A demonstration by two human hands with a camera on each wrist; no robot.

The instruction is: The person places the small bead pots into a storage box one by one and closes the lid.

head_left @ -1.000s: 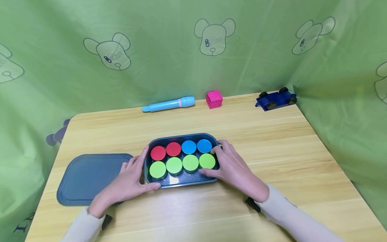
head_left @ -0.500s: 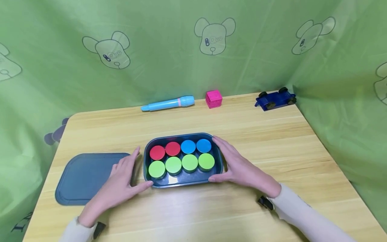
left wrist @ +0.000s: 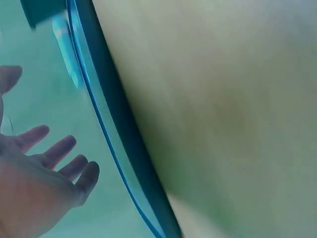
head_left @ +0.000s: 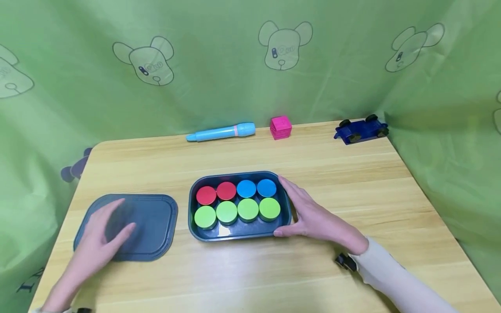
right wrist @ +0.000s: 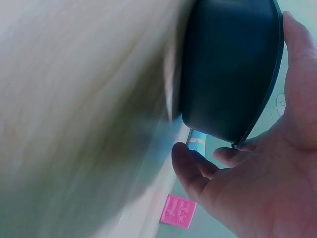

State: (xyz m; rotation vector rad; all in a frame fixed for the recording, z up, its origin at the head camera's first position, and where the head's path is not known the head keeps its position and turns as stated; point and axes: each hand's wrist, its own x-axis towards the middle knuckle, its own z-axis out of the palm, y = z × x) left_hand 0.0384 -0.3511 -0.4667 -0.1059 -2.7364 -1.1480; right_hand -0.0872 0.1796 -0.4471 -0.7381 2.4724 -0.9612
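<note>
A dark blue rectangular box [head_left: 239, 236] rests on the table, holding two rows of round capped pieces: two red [head_left: 205, 195], two blue [head_left: 267, 188] and several green [head_left: 248, 209]. My right hand [head_left: 313, 217] spans the box's right end, thumb at the front rim and fingers at the back corner. Seen from the right wrist, that hand [right wrist: 257, 183] has its thumb against the rim and its fingers loosely spread. Over the flat dark blue lid [head_left: 152, 226] to the left hovers my left hand [head_left: 94, 243], thumb and fingers apart, holding nothing.
Along the table's far edge lie a light blue pen-shaped toy [head_left: 221, 132], a pink cube [head_left: 281, 127] and a blue toy car chassis [head_left: 362, 130] with black wheels. A green curtain [head_left: 219, 65] with bear-head prints hangs behind and on both sides of the wooden table [head_left: 235, 278].
My left hand has let go of the box's left end and moved left over the lid. My right hand has drawn back from the pieces inside to the box's right end.
</note>
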